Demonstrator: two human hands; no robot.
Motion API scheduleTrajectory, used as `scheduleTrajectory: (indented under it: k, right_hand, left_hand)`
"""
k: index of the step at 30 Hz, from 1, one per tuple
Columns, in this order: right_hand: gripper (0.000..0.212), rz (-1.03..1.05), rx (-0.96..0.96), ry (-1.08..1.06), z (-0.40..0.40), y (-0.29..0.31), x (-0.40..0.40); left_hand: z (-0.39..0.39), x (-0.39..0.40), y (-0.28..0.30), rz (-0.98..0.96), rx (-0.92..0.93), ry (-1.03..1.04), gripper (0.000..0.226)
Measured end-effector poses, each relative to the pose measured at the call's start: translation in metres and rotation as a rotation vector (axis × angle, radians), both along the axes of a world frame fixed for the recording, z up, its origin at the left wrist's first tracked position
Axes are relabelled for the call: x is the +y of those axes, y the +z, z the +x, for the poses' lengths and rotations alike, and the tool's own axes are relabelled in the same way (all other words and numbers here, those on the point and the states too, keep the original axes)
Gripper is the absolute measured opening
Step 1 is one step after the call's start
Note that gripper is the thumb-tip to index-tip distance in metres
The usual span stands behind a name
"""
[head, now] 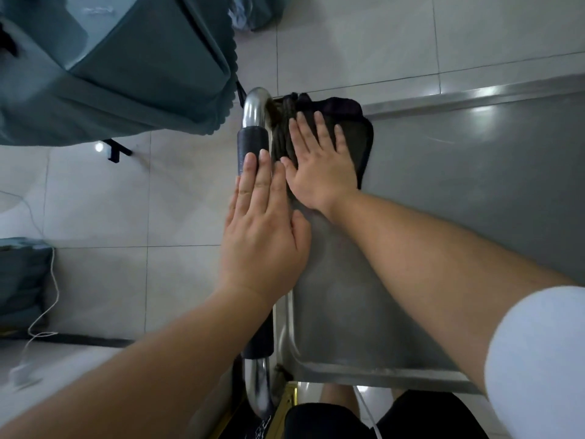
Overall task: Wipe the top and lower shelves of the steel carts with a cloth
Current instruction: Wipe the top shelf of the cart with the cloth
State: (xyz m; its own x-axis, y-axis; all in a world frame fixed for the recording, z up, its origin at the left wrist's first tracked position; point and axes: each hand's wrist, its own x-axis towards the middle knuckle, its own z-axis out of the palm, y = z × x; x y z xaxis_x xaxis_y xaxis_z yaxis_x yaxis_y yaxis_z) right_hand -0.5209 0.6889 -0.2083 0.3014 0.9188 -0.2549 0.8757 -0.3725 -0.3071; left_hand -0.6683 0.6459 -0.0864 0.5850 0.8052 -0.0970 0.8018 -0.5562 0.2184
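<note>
On the cart's top shelf point(443, 217), my right hand point(319, 166) presses the dark cloth point(354, 137) flat, fingers straight; left hand point(262, 229) rests flat on the handle point(253, 137).

Cart shelf point(474, 201) cut off right; cloth point(357, 137) partly under right hand point(319, 172) — lower shelf hidden.

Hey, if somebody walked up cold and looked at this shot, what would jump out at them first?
Two bare forearms reach in from below. The right hand presses flat on a dark folded cloth at the far left corner of the grey steel cart top, and the left hand lies with straight fingers along the black foam grip of the chrome cart handle. A teal fabric drape fills the upper left over pale floor tiles.
</note>
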Motion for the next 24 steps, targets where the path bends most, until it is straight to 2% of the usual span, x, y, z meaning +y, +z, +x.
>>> scheduleTrajectory:
  k: [3, 8, 13, 17, 21, 24]
  right_hand:
    - [0.07, -0.03, 0.003, 0.062, 0.001, 0.002, -0.02]
    - [0.077, -0.035, 0.008, 0.368, -0.036, 0.004, -0.088]
    - [0.069, -0.002, 0.072, 0.375, -0.089, 0.002, -0.184]
    - [0.071, 0.004, 0.067, 0.366, -0.119, 0.002, -0.277]
    - [0.069, -0.024, 0.03, 0.289, -0.096, 0.01, -0.327]
    - [0.068, -0.074, -0.045, 0.129, -0.052, 0.013, -0.351]
  left_hand:
    - [0.001, -0.001, 0.001, -0.001, -0.024, -0.006, 0.066]
    - [0.002, 0.0, 0.002, 0.001, -0.012, 0.005, 0.066]
    - [-0.001, 0.002, 0.001, -0.011, -0.006, -0.029, 0.069]
    - [-0.001, 0.001, 0.0, -0.003, -0.004, -0.041, 0.07]
    - [-0.002, 0.0, -0.001, 0.02, -0.005, -0.062, 0.069]
    - [-0.003, 0.0, 0.0, 0.033, -0.015, -0.081, 0.068]
